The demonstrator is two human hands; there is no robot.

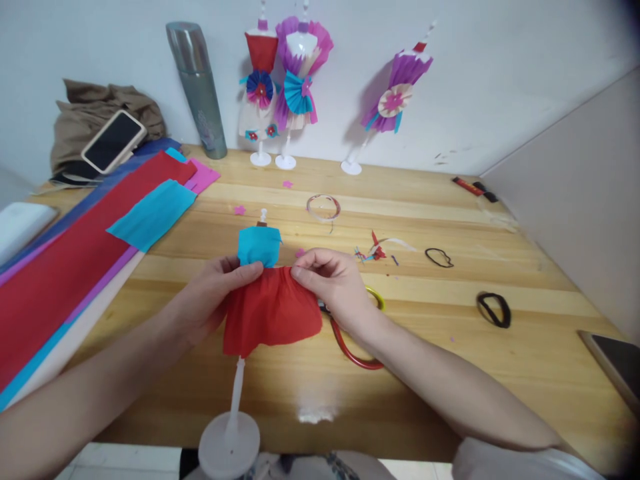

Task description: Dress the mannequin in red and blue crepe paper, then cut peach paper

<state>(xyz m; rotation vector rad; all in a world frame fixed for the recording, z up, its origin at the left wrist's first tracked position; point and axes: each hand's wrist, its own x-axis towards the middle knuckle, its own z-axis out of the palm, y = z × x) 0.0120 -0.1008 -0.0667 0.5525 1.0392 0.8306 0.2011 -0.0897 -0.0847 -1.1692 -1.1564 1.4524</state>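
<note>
A small white mannequin stand (233, 427) leans over the front edge of the table, its round base toward me. Blue crepe paper (259, 245) wraps its upper part, and a gathered red paper skirt (273, 310) hangs below. My left hand (220, 290) holds the figure at the waist, thumb on the seam between blue and red. The right edge of the red skirt's gathered top is pinched between the thumb and fingers of my right hand (333, 280). Scissors (350, 350) with red and yellow handles lie partly hidden beneath my right hand and wrist.
Crepe paper strips (75, 267) cover the table's left side. Three dressed mannequins (260, 87) and a bottle (197, 93) stand at the back. A phone (114, 141) rests on brown cloth. Paper scraps (377, 252), a clear ring (323, 207) and black bands (494, 309) lie farther right.
</note>
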